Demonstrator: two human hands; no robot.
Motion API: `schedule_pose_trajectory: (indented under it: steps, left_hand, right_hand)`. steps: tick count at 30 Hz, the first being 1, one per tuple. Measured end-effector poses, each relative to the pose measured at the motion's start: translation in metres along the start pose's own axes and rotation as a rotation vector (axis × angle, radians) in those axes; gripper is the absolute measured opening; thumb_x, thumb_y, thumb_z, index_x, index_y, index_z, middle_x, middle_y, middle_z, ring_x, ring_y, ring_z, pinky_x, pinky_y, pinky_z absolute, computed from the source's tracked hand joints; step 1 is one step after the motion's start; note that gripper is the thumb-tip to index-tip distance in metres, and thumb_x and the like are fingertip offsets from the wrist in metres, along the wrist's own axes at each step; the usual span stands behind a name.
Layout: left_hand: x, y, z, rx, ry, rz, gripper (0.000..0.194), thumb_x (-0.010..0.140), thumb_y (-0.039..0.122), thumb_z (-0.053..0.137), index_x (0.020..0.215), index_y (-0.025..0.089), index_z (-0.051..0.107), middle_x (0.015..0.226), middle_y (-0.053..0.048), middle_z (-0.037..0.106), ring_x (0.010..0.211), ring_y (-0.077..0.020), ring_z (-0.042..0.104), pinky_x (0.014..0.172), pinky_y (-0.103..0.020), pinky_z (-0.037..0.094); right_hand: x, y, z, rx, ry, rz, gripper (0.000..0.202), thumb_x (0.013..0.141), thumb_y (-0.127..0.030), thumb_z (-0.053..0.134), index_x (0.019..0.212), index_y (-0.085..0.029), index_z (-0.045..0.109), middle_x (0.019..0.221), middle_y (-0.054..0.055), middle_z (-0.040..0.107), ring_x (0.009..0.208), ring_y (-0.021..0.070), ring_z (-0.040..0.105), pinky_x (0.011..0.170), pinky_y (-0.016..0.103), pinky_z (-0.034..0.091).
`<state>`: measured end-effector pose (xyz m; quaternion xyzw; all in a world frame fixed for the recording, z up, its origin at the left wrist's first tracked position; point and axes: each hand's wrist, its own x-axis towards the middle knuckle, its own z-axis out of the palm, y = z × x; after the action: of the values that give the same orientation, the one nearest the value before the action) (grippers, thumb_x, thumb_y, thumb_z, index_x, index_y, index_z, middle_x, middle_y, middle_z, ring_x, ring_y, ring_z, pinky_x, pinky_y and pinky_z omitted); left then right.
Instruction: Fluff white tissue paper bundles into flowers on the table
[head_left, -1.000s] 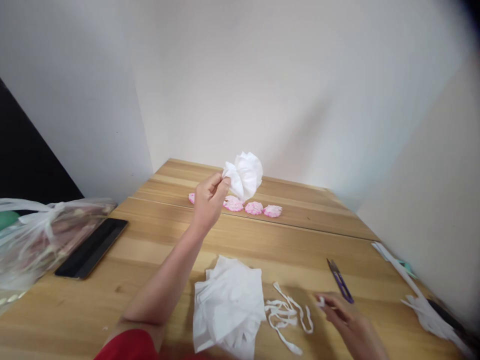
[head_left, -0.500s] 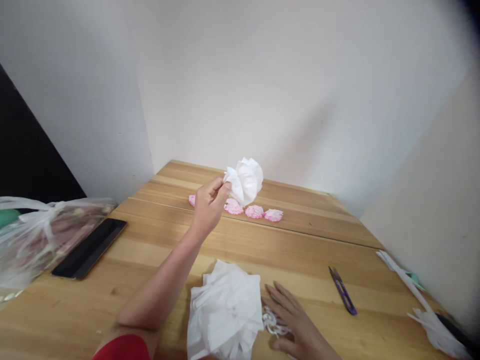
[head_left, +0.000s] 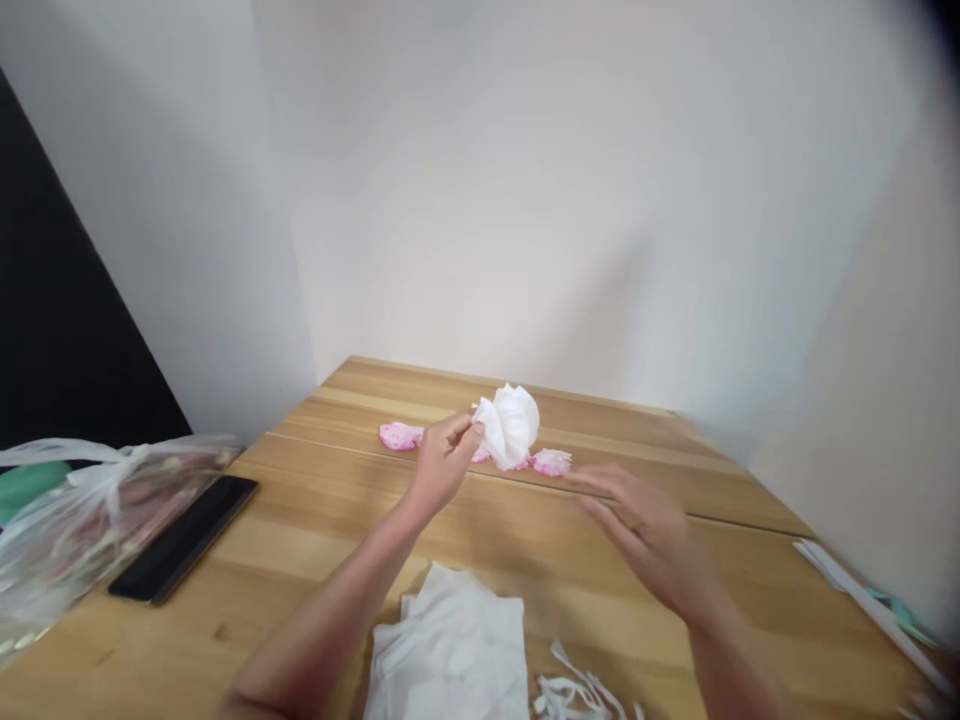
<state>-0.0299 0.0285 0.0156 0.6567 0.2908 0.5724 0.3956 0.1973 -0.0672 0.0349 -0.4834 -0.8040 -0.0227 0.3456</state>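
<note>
Between the thumb and fingers of my left hand [head_left: 448, 462] is a white ruffled paper flower [head_left: 510, 425], held up over the back part of the table. My right hand [head_left: 637, 530] is raised to the right of the flower, thumb and fingers apart, holding nothing. Behind the flower lie pink-and-white ruffled pieces in a row; one [head_left: 400, 435] shows at the left and another [head_left: 552, 461] at the right. A stack of white sheets [head_left: 454, 645] rests at the near edge, with white strips [head_left: 574, 695] beside it.
On the left of the wooden table [head_left: 322, 560] lie a black phone [head_left: 186, 538] and a clear plastic bag [head_left: 112, 520] with things inside. White strips or plastic [head_left: 862, 600] lie along the right edge. Walls stand behind the table.
My right hand has lifted off the white strips and moved up towards the flower. The view has tilted up, and the purple snips no longer show. My left hand still pinches the flower.
</note>
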Motion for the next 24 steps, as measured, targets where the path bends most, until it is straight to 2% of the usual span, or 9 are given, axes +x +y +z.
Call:
schedule_pose_trajectory:
  steps: [4, 8, 14, 19, 22, 24]
  left_hand:
    - [0.006, -0.010, 0.003, -0.023, 0.015, -0.055, 0.029, 0.085, 0.036, 0.046, 0.064, 0.016, 0.044, 0.063, 0.003, 0.039, 0.062, -0.0101, 0.036, 0.059, -0.022, 0.029]
    - [0.016, -0.012, 0.002, 0.001, 0.043, -0.044, 0.034, 0.086, 0.040, 0.044, 0.062, 0.016, 0.045, 0.063, 0.002, 0.041, 0.063, -0.0108, 0.039, 0.059, -0.022, 0.032]
    - [0.025, -0.016, 0.006, -0.156, 0.030, -0.079, 0.036, 0.086, 0.045, 0.048, 0.071, 0.013, 0.058, 0.071, -0.003, 0.057, 0.071, -0.0144, 0.052, 0.067, -0.024, 0.042]
    - [0.026, -0.025, 0.007, -0.366, 0.006, -0.177, 0.035, 0.082, 0.045, 0.055, 0.078, 0.012, 0.066, 0.076, -0.005, 0.066, 0.074, -0.0166, 0.060, 0.073, -0.027, 0.046]
    - [0.025, -0.022, 0.006, -0.479, 0.016, -0.207, 0.032, 0.079, 0.044, 0.059, 0.079, 0.012, 0.067, 0.077, -0.005, 0.068, 0.073, -0.0163, 0.061, 0.073, -0.028, 0.047]
    - [0.024, -0.016, 0.006, -0.542, 0.036, -0.218, 0.030, 0.079, 0.042, 0.061, 0.076, 0.013, 0.067, 0.072, -0.004, 0.067, 0.068, -0.0145, 0.060, 0.067, -0.026, 0.045]
  right_hand:
    - [0.046, -0.026, -0.004, 0.076, 0.253, -0.077, 0.017, 0.091, -0.025, 0.050, 0.100, -0.024, 0.064, 0.094, 0.003, 0.069, 0.088, 0.0160, 0.064, 0.077, 0.027, 0.049]
    - [0.059, -0.029, 0.007, 0.152, 0.381, -0.032, 0.017, 0.091, -0.028, 0.050, 0.092, -0.022, 0.066, 0.085, 0.002, 0.067, 0.079, 0.0150, 0.063, 0.067, 0.025, 0.047]
    - [0.056, -0.006, 0.027, 0.146, 0.323, 0.147, 0.029, 0.090, -0.037, 0.050, 0.071, -0.019, 0.061, 0.065, -0.001, 0.058, 0.062, 0.0125, 0.054, 0.058, 0.024, 0.041]
    - [0.058, -0.001, 0.029, 0.152, 0.295, 0.193, 0.025, 0.090, -0.037, 0.051, 0.077, -0.020, 0.063, 0.072, 0.000, 0.062, 0.068, 0.0133, 0.056, 0.063, 0.024, 0.042]
    - [0.056, -0.005, 0.028, 0.153, 0.318, 0.197, 0.023, 0.090, -0.036, 0.051, 0.077, -0.020, 0.063, 0.074, 0.001, 0.062, 0.070, 0.0136, 0.057, 0.064, 0.024, 0.042]
    - [0.055, -0.008, 0.026, 0.164, 0.328, 0.196, 0.023, 0.089, -0.036, 0.052, 0.078, -0.020, 0.063, 0.076, 0.001, 0.064, 0.071, 0.0137, 0.058, 0.064, 0.024, 0.042]
